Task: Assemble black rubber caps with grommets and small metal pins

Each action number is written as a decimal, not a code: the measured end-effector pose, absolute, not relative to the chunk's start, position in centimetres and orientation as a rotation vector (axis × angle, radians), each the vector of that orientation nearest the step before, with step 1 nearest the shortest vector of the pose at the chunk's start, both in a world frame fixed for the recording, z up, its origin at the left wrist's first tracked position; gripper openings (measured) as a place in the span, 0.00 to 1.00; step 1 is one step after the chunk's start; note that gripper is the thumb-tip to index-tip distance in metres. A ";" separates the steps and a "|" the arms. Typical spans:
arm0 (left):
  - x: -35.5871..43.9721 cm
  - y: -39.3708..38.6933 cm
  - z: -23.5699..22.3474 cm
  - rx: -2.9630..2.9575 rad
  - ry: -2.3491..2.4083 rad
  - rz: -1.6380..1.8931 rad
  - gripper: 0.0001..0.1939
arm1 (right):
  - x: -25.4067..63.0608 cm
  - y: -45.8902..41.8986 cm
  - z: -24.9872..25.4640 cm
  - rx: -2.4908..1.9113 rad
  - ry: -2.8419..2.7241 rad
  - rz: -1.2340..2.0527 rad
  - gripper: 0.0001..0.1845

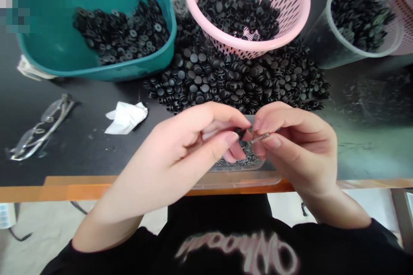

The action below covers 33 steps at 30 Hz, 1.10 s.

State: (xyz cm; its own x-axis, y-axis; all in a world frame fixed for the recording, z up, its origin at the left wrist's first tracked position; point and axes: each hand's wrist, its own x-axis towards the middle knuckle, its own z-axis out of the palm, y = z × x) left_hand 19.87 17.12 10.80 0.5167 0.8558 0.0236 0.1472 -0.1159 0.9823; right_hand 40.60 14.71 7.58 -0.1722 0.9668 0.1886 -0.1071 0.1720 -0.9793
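my left hand [183,148]: fingers pinching black plastic cap [240,133] | my right hand [295,146]: fingers pinching threaded metal pin [260,139] | above clear plastic tub [238,179] | tight pinch, line them up straight

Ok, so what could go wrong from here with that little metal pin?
The small ribbed metal pin is pinched only at the fingertips of the right hand, so it could slip and get lost in the heap of black pieces. The clear plastic tub sits right by the table's orange front edge, so a nudge from the left hand might tip it off.
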 end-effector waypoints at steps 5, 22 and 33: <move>20.3 17.1 10.6 1.424 0.836 0.735 0.09 | 40.5 14.6 7.6 -0.875 -1.370 1.137 0.04; 20.5 16.9 10.6 1.329 0.794 0.702 0.07 | 41.4 14.4 8.2 -1.039 -1.831 0.600 0.10; 21.0 16.9 10.2 1.373 0.910 0.789 0.04 | 41.1 15.4 8.1 -1.023 -1.516 1.194 0.18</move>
State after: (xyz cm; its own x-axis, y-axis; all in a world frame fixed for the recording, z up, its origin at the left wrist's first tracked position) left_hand 20.98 16.93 10.17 0.4550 0.8873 -0.0748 0.0513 0.0577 0.9970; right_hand 41.13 15.38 8.11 -0.2298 0.9593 0.1639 0.0652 0.1833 -0.9809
